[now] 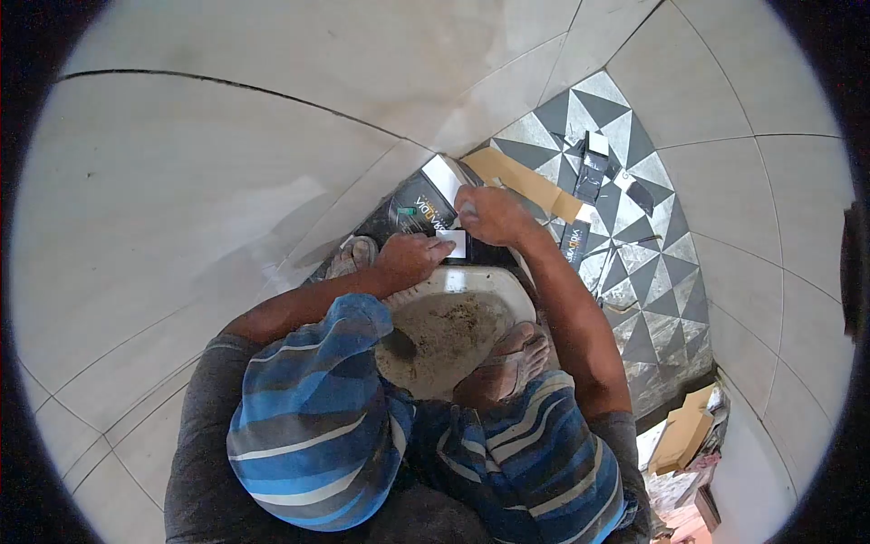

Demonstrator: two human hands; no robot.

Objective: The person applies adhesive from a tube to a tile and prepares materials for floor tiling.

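Observation:
My left hand (pixel 415 259) reaches in over the front rim of a squat toilet pan (pixel 521 295). Its fingers are closed, with the tips on a small white rectangular piece (pixel 451 243). Beyond it my right hand (pixel 492 216) is curled closed near the piece; whatever lies inside its fingers is hidden. Both hands are above dark printed cardboard (pixel 420 207) with white and orange lettering, which lies along the wall. A white panel (pixel 442 179) forms its far end, and a small green object (pixel 406 211) rests on it.
Light wall tiles (pixel 227 163) rise on the left and right (pixel 725 190). Brown cardboard (pixel 521 181) and dark printed strips (pixel 594 172) lie on the patterned floor (pixel 657 272). Dirt sits inside the pan. My feet (pixel 512 363) flank it. More cardboard (pixel 684 431) is at lower right.

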